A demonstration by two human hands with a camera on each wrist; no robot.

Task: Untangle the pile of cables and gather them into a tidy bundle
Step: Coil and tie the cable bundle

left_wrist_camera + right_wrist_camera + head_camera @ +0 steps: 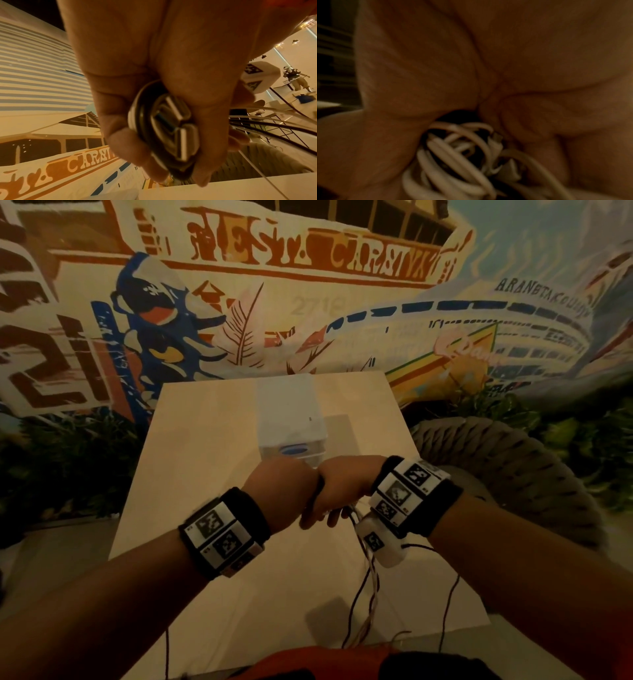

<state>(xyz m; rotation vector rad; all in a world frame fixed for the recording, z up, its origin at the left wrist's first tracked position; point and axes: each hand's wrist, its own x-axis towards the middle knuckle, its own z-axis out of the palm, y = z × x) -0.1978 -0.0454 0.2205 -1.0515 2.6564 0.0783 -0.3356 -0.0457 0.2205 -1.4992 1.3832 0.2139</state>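
Note:
Both hands meet above the middle of the pale table [191,460]. My left hand [281,494] grips a bunch of white and black cables [164,129], their plug ends sticking out between the curled fingers [120,142]. My right hand [337,494], pressed against the left, is curled round the same cables [457,152]. From the hands, loose white and black cable strands [371,583] hang down over the table's near edge toward my lap. In the left wrist view the strands [274,121] trail off to the right.
A white box [291,419] stands on the table just beyond the hands. A grey woven seat [513,467] is on the right. A painted mural wall [308,285] rises behind the table, with green plants along its foot.

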